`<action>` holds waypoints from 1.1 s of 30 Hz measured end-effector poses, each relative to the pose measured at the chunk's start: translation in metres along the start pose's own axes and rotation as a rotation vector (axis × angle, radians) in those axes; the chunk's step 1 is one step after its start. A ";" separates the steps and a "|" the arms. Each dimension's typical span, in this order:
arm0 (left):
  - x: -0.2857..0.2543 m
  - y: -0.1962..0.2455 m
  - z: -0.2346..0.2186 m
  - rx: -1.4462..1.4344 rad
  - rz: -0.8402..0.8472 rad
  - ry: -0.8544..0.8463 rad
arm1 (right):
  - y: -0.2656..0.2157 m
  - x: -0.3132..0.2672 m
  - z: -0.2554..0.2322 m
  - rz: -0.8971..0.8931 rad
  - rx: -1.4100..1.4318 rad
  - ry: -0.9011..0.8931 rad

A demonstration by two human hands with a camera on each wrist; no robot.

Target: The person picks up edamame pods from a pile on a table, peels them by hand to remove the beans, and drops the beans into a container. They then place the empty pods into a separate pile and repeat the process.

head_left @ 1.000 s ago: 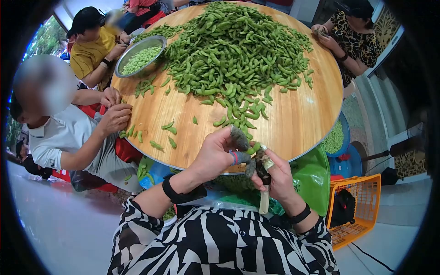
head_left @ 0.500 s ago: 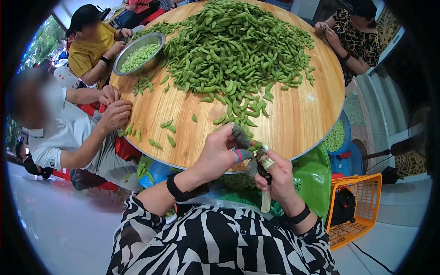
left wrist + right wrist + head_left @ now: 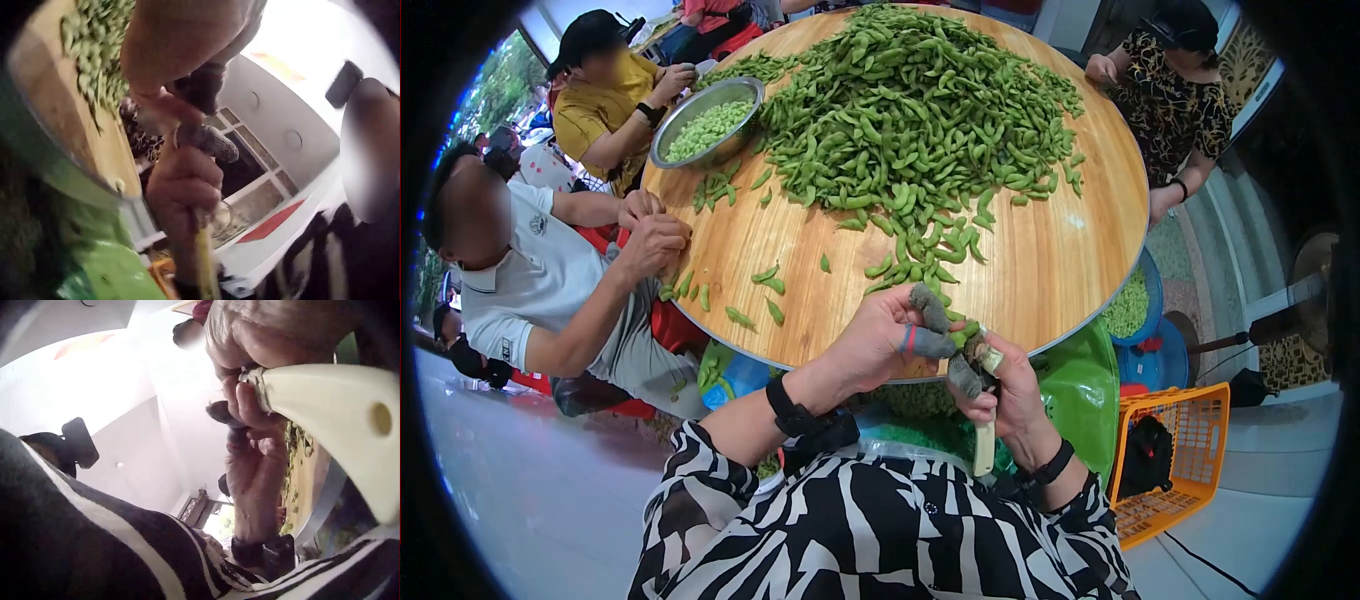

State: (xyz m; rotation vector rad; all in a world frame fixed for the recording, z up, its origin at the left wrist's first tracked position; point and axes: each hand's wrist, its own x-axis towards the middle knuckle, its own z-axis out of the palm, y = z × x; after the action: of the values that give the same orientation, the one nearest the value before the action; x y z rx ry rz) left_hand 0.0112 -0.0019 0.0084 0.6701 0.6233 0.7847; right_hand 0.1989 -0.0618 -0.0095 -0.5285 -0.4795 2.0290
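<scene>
At the near table edge, my left hand pinches a green soybean pod with fingers capped in grey fabric finger covers. My right hand meets it from the right, fingers curled round a cream-handled tool. The handle points down toward my lap; in the right wrist view that curved handle has a hole in it. The tool's working end is hidden among the fingers, so I cannot tell its kind. The left wrist view shows the right hand gripping the handle from below.
A big heap of soybean pods covers the far part of the round wooden table. At its left stands a metal bowl of shelled beans. Blue basins, an orange crate and a green bag stand right. Other people sit around.
My left hand has shifted slightly, its covered fingers closer to the right hand. The person at the far right has dropped one hand to the table's edge. The yellow-shirted person's hands have risen.
</scene>
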 end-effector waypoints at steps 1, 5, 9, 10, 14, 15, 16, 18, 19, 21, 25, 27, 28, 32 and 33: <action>-0.002 0.003 0.002 0.001 0.002 -0.002 | 0.000 0.001 -0.001 -0.001 -0.002 -0.001; -0.009 0.006 0.004 1.410 0.759 -0.002 | 0.001 0.002 -0.003 0.032 0.061 0.058; -0.013 0.006 0.007 1.453 0.870 0.010 | 0.004 0.002 -0.002 0.067 0.118 0.060; -0.014 0.006 0.006 1.268 0.761 0.014 | 0.005 0.002 0.000 0.068 0.118 0.059; -0.012 0.005 0.014 0.592 0.413 0.100 | 0.006 0.002 0.006 -0.011 0.025 0.049; -0.011 0.006 0.008 0.445 0.278 0.104 | 0.005 0.003 0.006 -0.047 -0.018 0.049; -0.010 0.007 0.006 0.298 0.144 0.107 | 0.004 0.003 0.009 -0.050 -0.019 0.047; -0.010 0.008 0.010 0.253 0.099 0.126 | 0.001 0.000 0.015 -0.074 -0.141 0.116; -0.010 0.009 0.012 0.207 0.053 0.144 | 0.000 0.000 0.014 -0.073 -0.143 0.115; -0.009 0.007 0.011 0.127 0.017 0.155 | -0.001 -0.001 0.010 -0.117 -0.330 0.087; -0.006 0.004 0.008 0.008 -0.051 0.123 | -0.001 -0.002 0.010 -0.119 -0.363 0.078; -0.005 0.001 0.006 0.022 -0.048 0.119 | 0.003 0.000 0.011 -0.202 -0.484 0.175; -0.005 -0.001 0.006 0.033 -0.047 0.117 | 0.005 0.001 0.008 -0.206 -0.486 0.173; -0.008 -0.003 0.014 0.068 -0.061 0.162 | 0.005 0.005 0.005 -0.317 -0.650 0.303; -0.008 -0.006 0.014 0.115 -0.084 0.177 | 0.005 0.007 0.001 -0.374 -0.750 0.346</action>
State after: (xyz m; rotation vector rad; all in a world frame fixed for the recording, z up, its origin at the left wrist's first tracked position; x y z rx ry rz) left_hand 0.0194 -0.0154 0.0149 0.6794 0.8581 0.7389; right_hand 0.1915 -0.0578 -0.0125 -1.1203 -1.0416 1.3193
